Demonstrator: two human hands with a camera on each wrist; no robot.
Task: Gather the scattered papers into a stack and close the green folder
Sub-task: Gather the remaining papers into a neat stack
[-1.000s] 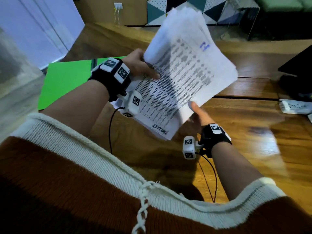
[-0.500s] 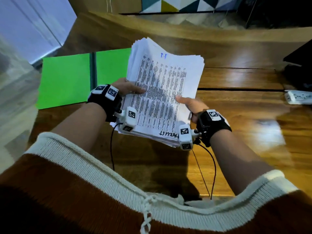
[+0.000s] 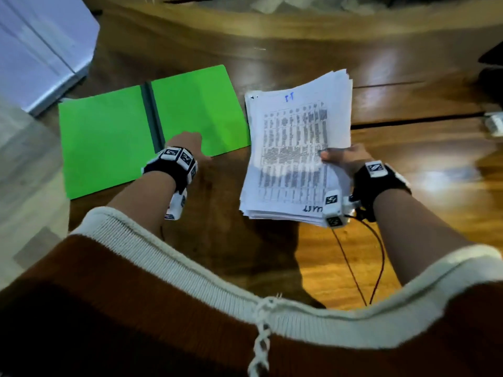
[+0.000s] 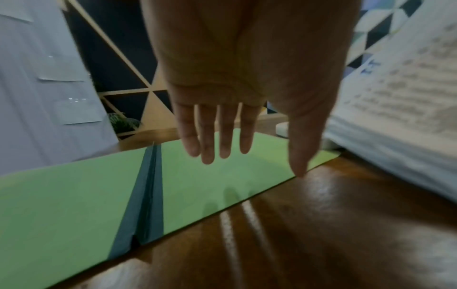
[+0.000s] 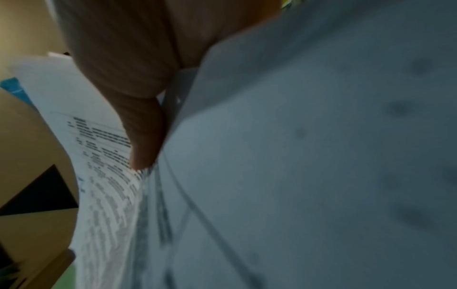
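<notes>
My right hand grips the thick stack of white printed papers by its right edge, thumb on top — the stack is lifted just beside the open bright green card folder. That folder lies flat on the glossy brown wooden desk. My left hand hovers over its right leaf, fingers straight and empty.

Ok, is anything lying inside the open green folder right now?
No papers: both leaves of the green folder show bare. The left hand hovers open above its right leaf. The paper stack is beside it, in the right hand.
</notes>
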